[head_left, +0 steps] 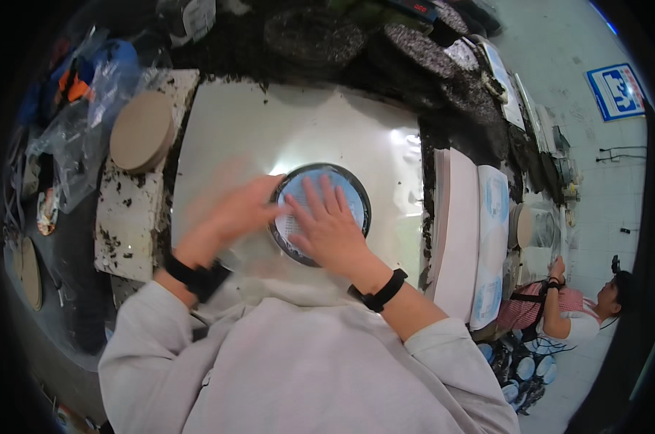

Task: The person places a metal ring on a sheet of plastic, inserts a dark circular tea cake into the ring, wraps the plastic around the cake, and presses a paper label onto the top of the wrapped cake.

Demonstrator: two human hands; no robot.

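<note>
Plastic (74,141) lies far left of the right grip (332,230); far right are a person (568,311) and sign (617,92).

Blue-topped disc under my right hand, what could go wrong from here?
The right hand, lying on the blue label, could wrinkle or shift it. The blurred left hand might nudge the disc across the shiny sheet. Dark crumbs on the white board could get under the disc.

Left hand (230,211): one. Right hand (331,233): one. Black wristbands (387,291): two, one behind each. Blue-labelled disc (352,202): one, under right hand. Co-worker (559,318): one, far rightward.
</note>
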